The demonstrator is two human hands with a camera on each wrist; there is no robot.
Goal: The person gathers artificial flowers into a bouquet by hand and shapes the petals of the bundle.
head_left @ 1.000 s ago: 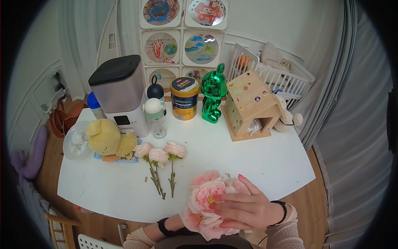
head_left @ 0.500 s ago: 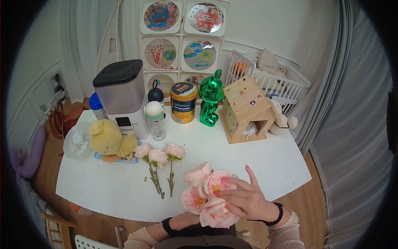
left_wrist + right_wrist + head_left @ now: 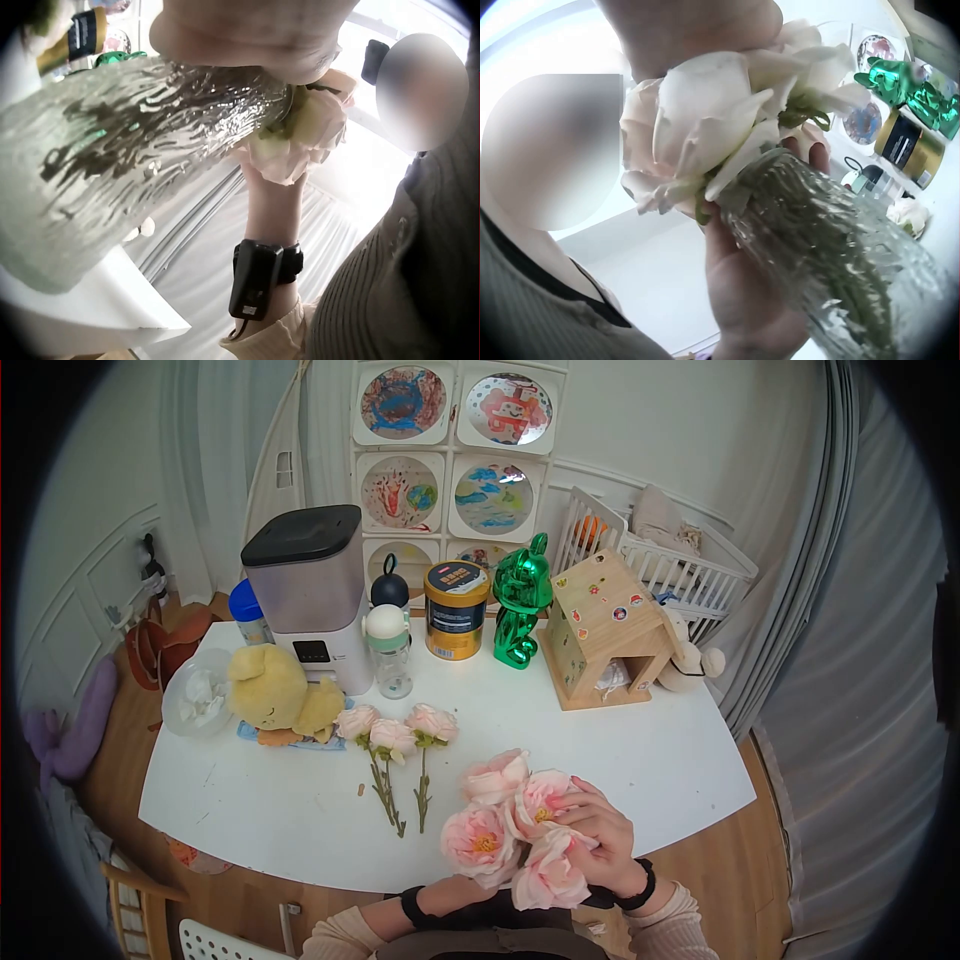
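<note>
My left hand [image 3: 750, 307] grips a clear, ripple-textured glass vase [image 3: 127, 150] around its neck, with its fingers showing behind the glass in the right wrist view. Green stems [image 3: 832, 277] stand inside the vase. Large pink flowers [image 3: 485, 845] fan out from its mouth, several blooms with yellow centres. From the right side my right hand [image 3: 603, 838] rests on the blooms, its fingers loosely bent over the petals and the thumb hidden. In the head view the blooms cover the vase and most of the left hand. The vase is tilted in both wrist views.
On the white table [image 3: 280, 820] lie three pale pink roses [image 3: 392, 736]. Behind them are a yellow plush toy [image 3: 270, 690], a pet feeder [image 3: 305, 575], a drinking bottle [image 3: 390, 650], a gold tub [image 3: 456, 610], a green metallic figure [image 3: 520, 600] and a wooden house [image 3: 610, 625].
The right hand has moved from lying flat across the blooms to their right side, fingers now more bent. The blooms have spread apart. The left hand keeps its place below the flowers.
</note>
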